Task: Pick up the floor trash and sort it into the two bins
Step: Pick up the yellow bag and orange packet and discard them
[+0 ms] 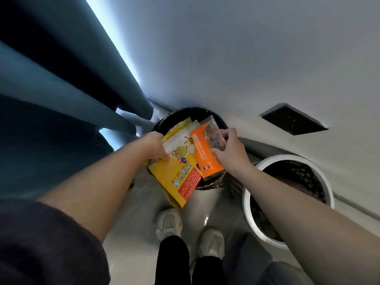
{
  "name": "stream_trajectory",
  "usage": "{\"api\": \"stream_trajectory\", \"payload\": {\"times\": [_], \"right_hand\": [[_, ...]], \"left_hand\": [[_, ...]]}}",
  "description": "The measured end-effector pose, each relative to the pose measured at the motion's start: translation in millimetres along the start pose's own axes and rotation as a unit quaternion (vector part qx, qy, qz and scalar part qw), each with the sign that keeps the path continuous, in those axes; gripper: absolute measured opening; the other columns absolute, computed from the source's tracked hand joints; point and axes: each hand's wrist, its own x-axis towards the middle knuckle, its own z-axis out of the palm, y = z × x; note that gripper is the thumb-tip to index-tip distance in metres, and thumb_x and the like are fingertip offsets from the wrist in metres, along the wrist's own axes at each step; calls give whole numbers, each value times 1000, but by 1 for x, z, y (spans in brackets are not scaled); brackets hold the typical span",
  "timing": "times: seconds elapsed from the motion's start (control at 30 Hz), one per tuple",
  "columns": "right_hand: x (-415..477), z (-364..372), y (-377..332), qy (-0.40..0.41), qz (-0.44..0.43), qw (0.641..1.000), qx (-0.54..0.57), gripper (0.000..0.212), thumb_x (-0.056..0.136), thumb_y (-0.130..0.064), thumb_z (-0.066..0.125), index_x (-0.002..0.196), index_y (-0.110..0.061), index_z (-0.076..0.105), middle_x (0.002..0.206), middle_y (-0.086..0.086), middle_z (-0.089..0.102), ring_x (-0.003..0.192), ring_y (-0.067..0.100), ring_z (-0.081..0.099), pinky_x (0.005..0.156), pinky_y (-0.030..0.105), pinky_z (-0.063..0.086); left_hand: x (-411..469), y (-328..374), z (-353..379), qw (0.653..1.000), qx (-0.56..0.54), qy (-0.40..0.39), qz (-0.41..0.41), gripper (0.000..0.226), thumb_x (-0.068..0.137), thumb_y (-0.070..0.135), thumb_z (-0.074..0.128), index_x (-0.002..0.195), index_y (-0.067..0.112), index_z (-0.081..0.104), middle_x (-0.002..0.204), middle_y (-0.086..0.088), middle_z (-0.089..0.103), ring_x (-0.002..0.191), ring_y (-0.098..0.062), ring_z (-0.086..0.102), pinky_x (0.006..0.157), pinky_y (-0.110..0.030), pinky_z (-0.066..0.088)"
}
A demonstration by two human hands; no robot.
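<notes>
yellow box [177, 177] gripped by left hand [156, 146], orange packet [204, 156] by right hand [231, 151]

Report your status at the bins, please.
Left hand holds yellow box, right hand orange packet. Both above black bin. White bin beside.

Dark sleeves [41, 243], black trousers [174, 262], chunky off-white sneakers [169, 224].
</notes>
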Motion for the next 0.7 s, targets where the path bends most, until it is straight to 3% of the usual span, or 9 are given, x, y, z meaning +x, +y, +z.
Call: {"api": "stream_trajectory", "payload": {"times": [0.1,0.2,0.27,0.33,0.5,0.63,0.7], "right_hand": [[29,27,14,1,-2,1000,-30,42,89,-18,64,116,-25,34,113,2,60,84,12,60,62,26,47],[50,50,19,8,-17,993,-119,48,91,-18,62,129,-23,32,115,7,61,92,24,62,73,38,51],[60,62,21,6,-36,980,-196,66,91,-17,61,144,-22,22,129,12,52,110,31,56,85,44,49],[62,69,22,13,-38,966,-255,81,93,-16,59,152,-19,5,148,15,32,128,34,41,94,46,43],[43,67,20,-15,-77,946,-315,85,96,-24,54,153,-16,-8,160,12,-9,147,36,0,118,48,18],[31,74,29,-130,-77,943,-297,76,99,-42,42,152,-29,-10,160,4,-17,146,32,-15,118,52,14],[35,81,35,-174,-44,944,-277,72,100,-46,37,151,-33,-12,159,0,-21,145,31,-20,118,54,13]], "left_hand": [[34,5,9,1000,14,27,3,55,79,27,74,126,14,48,102,-5,55,86,-21,55,68,-31,48],[53,0,20,989,98,114,5,50,80,32,72,122,19,47,97,-5,52,82,-22,52,62,-34,43],[57,-6,26,975,130,179,3,44,82,32,70,118,20,46,93,-6,54,79,-24,50,58,-33,38],[53,-10,28,968,112,224,9,43,84,31,68,119,19,45,98,-8,58,79,-26,52,56,-33,37],[27,-22,31,961,-8,275,10,55,81,40,68,126,22,42,121,-4,52,99,-28,58,66,-35,43],[20,-45,42,956,-184,199,-114,79,74,41,74,136,19,31,132,-9,45,112,-32,53,86,-42,48],[24,-58,53,932,-277,174,-159,69,76,27,72,132,19,32,121,-9,51,101,-33,57,83,-43,53]]}}
